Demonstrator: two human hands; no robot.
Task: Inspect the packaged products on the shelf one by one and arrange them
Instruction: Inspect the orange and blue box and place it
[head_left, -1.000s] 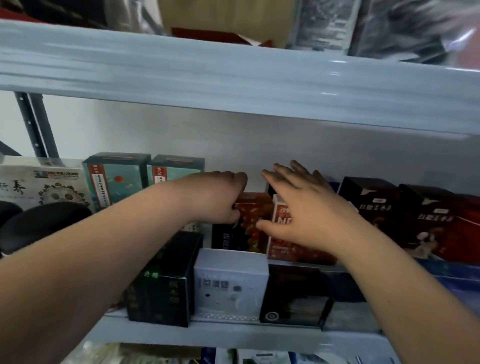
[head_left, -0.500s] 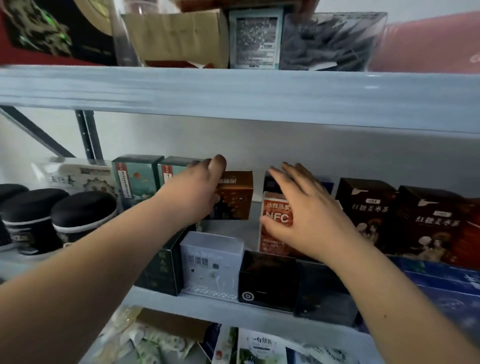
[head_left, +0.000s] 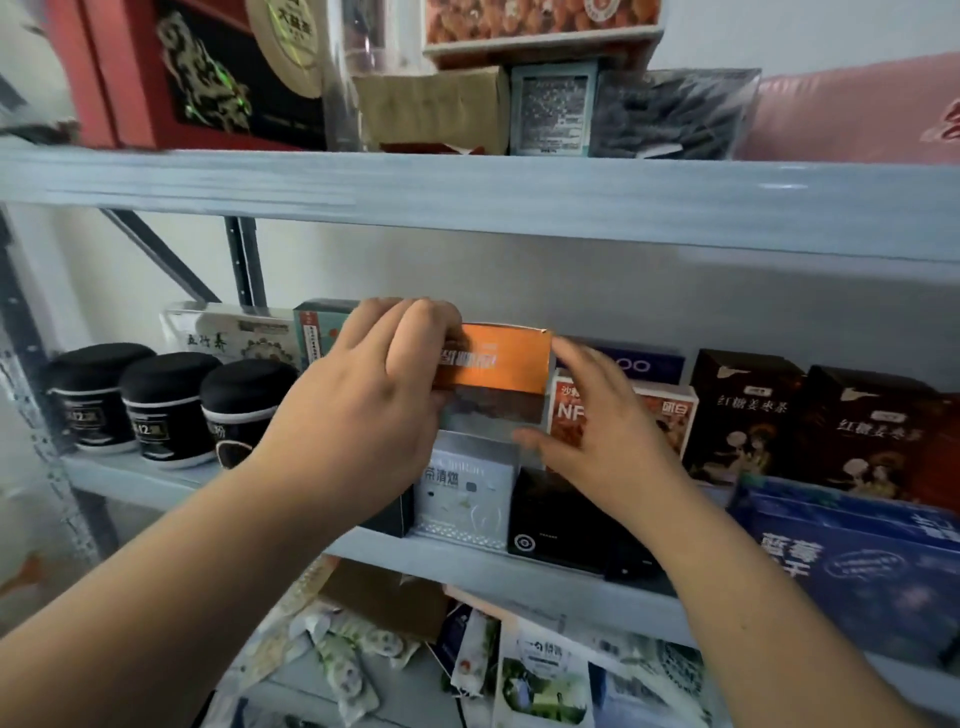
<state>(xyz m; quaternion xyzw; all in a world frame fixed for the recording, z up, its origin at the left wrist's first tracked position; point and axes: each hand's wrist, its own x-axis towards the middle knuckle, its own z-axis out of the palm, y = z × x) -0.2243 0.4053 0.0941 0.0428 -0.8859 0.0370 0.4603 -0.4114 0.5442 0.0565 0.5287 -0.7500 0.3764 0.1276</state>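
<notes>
Pale grey metal shelving stands against a white wall. The orange-topped rectangular cardboard box is held clear of the middle board, above a white carton in the front row. Its long axis is level and runs left to right along the shelf edge. The left hand grips its left end, fingers curled over the top. The right hand, fingers straight and unclenched, sits at the right end with its thumb by the lower corner, well placed to steady a turn. Whether it touches the box is unclear.
</notes>
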